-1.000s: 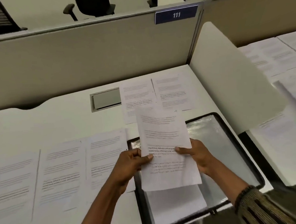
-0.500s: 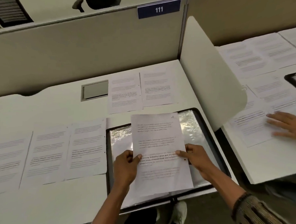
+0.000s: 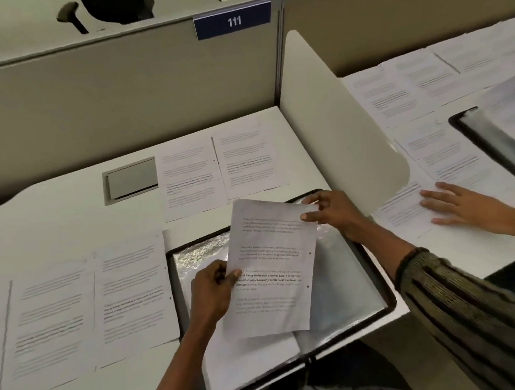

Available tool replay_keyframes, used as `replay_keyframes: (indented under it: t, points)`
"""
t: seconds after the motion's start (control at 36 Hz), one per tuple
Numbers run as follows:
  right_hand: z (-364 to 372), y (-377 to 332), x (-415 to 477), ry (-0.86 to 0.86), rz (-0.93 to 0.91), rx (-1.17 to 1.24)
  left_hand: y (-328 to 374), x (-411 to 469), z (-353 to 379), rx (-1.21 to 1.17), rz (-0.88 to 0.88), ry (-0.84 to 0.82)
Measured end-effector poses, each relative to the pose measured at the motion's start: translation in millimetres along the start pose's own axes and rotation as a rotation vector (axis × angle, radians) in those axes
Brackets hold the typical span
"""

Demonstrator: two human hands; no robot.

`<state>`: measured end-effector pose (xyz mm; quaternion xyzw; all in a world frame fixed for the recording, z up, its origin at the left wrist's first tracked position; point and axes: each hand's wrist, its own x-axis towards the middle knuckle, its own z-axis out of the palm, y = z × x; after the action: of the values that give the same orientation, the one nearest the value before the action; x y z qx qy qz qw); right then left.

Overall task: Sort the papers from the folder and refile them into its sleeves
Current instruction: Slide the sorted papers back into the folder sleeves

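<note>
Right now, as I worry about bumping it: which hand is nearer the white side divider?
Right. The right hand pinches the top corner of the sheet, just beside the divider; the left hand grips its left edge, farther away over the folder.

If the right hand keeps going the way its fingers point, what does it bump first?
The right hand pinches the held sheet at its top corner. Past that, the line runs left toward the two papers lying farther back. It may pass above them, since depth is unclear.
</note>
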<state>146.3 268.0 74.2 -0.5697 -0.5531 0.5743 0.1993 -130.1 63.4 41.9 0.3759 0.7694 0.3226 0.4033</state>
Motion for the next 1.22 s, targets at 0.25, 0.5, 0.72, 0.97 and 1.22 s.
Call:
replay_keyframes:
  t: [0.25, 0.5, 0.72, 0.97, 1.22]
  points:
    - [3.6, -49.0, 66.9, -0.429, -0.106, -0.843, 3.4, 21.0, 17.5, 0.012, 0.021, -0.034]
    - [36.9, -83.5, 130.9, -0.574, -0.290, -1.055, 20.9, 28.1, 55.6, -0.068, -0.173, 0.202]
    - [30.6, -116.3, 200.7, -0.667, -0.445, -1.282, 43.9, 9.7, 124.1, 0.265, -0.539, 0.605]
    - [15.6, -166.2, 242.0, -0.610, -0.582, -1.349, 79.0, 22.1, 225.8, 0.422, -0.277, 0.494]
    - [-10.1, -194.4, 267.4, -0.608, -0.719, -1.355, 102.4, 73.2, 272.1, 0.565, -0.173, 0.417]
